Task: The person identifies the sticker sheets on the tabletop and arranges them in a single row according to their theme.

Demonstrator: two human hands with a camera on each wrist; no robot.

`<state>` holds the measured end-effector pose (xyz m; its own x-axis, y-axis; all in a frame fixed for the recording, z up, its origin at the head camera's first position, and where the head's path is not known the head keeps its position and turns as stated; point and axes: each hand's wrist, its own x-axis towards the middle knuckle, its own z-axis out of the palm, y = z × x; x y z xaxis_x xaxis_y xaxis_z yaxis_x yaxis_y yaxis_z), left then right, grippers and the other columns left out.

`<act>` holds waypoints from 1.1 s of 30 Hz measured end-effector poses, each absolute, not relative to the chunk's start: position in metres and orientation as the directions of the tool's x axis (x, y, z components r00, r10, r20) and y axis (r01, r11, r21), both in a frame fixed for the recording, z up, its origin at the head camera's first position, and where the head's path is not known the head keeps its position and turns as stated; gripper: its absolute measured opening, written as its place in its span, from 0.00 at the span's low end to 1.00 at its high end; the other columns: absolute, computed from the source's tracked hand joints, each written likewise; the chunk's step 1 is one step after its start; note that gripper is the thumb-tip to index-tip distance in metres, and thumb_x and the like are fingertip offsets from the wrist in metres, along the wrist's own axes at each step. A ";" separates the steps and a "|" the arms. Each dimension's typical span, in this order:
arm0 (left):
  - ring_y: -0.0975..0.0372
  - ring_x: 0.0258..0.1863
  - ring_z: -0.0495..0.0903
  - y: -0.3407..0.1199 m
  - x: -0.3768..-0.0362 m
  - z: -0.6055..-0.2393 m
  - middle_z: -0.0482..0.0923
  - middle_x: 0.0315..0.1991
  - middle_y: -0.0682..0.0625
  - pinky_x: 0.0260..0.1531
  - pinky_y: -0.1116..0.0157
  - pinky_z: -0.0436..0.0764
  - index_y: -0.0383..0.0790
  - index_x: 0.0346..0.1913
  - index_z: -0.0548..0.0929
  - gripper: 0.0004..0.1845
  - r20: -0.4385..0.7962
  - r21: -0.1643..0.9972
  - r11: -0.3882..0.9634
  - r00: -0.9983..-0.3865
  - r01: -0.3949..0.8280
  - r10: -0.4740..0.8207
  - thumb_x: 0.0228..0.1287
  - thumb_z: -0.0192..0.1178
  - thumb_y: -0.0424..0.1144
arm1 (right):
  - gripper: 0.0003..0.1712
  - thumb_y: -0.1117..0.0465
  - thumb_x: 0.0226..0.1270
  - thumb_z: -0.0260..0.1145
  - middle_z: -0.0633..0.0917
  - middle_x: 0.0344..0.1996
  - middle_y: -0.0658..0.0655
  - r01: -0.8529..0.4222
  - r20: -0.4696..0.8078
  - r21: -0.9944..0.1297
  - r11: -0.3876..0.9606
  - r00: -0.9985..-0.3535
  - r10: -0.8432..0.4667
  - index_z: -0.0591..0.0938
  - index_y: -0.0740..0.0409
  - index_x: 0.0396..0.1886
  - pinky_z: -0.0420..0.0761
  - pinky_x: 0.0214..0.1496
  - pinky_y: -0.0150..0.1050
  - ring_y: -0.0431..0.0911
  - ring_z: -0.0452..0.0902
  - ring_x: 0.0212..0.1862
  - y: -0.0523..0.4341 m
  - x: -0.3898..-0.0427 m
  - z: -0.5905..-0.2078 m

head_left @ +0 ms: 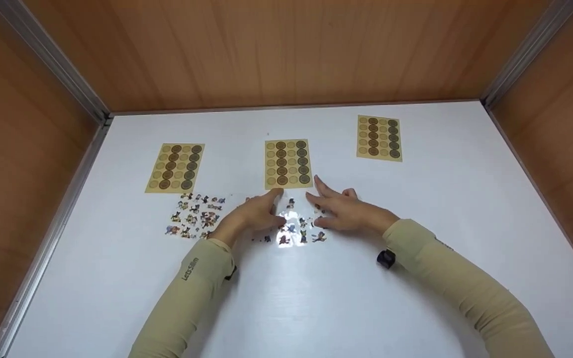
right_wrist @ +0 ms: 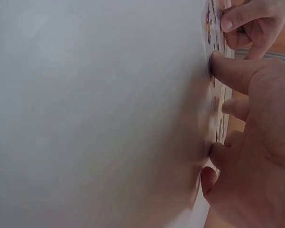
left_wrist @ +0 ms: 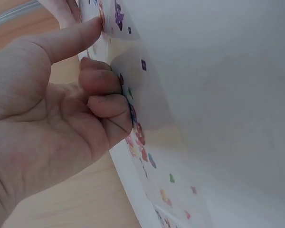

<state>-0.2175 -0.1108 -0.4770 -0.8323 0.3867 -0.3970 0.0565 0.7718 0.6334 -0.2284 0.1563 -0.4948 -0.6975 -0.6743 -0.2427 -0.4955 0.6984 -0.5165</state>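
Note:
A clear sheet with small cartoon stickers [head_left: 284, 239] lies on the white table, under both hands. My left hand [head_left: 255, 213] rests on its left part. In the left wrist view the thumb [left_wrist: 80, 40] reaches out to touch the sheet, while the other fingers bend loosely against it. My right hand [head_left: 343, 211] lies over the right part with its fingers spread. Its thumb [right_wrist: 232, 71] and fingertips touch the sheet in the right wrist view. Neither hand pinches anything. Just beyond the fingertips is a tan sheet of brown and grey circles [head_left: 287, 164].
A second group of cartoon stickers [head_left: 192, 216] lies left of my left hand. Two more tan circle sheets lie farther out, the left one [head_left: 175, 168] and the right one [head_left: 379, 138]. Wooden panels [head_left: 286, 54] enclose the table at the back and sides.

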 end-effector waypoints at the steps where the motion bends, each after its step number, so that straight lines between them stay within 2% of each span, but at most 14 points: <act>1: 0.45 0.65 0.74 -0.111 -0.218 -0.477 0.76 0.64 0.36 0.70 0.47 0.66 0.47 0.81 0.54 0.45 -0.398 0.625 0.778 -0.833 0.060 0.384 0.67 0.67 0.44 | 0.44 0.41 0.76 0.59 0.35 0.81 0.58 -0.505 -0.250 -0.504 0.700 -0.691 -0.679 0.53 0.48 0.82 0.57 0.67 0.54 0.49 0.37 0.81 0.156 -0.229 -0.494; 4: 0.44 0.68 0.71 -0.111 -0.219 -0.477 0.74 0.67 0.36 0.72 0.47 0.63 0.47 0.81 0.54 0.44 -0.393 0.615 0.784 -0.831 0.080 0.393 0.68 0.66 0.44 | 0.44 0.38 0.77 0.56 0.40 0.81 0.57 -0.541 -0.266 -0.458 0.705 -0.673 -0.690 0.52 0.50 0.83 0.55 0.70 0.60 0.51 0.31 0.81 0.155 -0.230 -0.494; 10: 0.45 0.68 0.71 -0.111 -0.218 -0.479 0.74 0.66 0.35 0.71 0.47 0.64 0.47 0.81 0.55 0.42 -0.379 0.615 0.783 -0.837 0.091 0.394 0.70 0.65 0.44 | 0.44 0.36 0.77 0.52 0.41 0.81 0.55 -0.570 -0.266 -0.396 0.720 -0.679 -0.684 0.50 0.48 0.83 0.51 0.73 0.65 0.48 0.31 0.81 0.154 -0.228 -0.496; 20: 0.44 0.71 0.67 -0.112 -0.220 -0.481 0.70 0.70 0.37 0.72 0.47 0.62 0.45 0.81 0.55 0.42 -0.375 0.591 0.799 -0.841 0.108 0.391 0.70 0.64 0.45 | 0.43 0.35 0.78 0.49 0.39 0.82 0.51 -0.579 -0.275 -0.392 0.715 -0.667 -0.692 0.49 0.45 0.83 0.53 0.72 0.58 0.46 0.30 0.81 0.158 -0.229 -0.496; 27: 0.44 0.70 0.68 -0.111 -0.219 -0.480 0.71 0.69 0.36 0.72 0.47 0.63 0.45 0.81 0.55 0.43 -0.374 0.606 0.790 -0.841 0.098 0.390 0.70 0.64 0.45 | 0.43 0.34 0.78 0.49 0.39 0.82 0.51 -0.578 -0.291 -0.376 0.724 -0.669 -0.684 0.48 0.44 0.83 0.47 0.75 0.64 0.47 0.30 0.81 0.158 -0.229 -0.492; 33: 0.44 0.68 0.71 -0.114 -0.218 -0.481 0.75 0.64 0.35 0.72 0.47 0.63 0.44 0.81 0.55 0.42 -0.356 0.619 0.778 -0.845 0.106 0.398 0.70 0.65 0.44 | 0.43 0.34 0.78 0.48 0.39 0.82 0.51 -0.586 -0.288 -0.370 0.721 -0.665 -0.689 0.48 0.44 0.83 0.46 0.75 0.64 0.47 0.30 0.81 0.157 -0.229 -0.492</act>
<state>-0.2181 -0.1138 -0.4814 -0.8452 0.3983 -0.3564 0.1059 0.7784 0.6188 -0.2287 0.1572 -0.4925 -0.6654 -0.6887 -0.2882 -0.5860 0.7210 -0.3699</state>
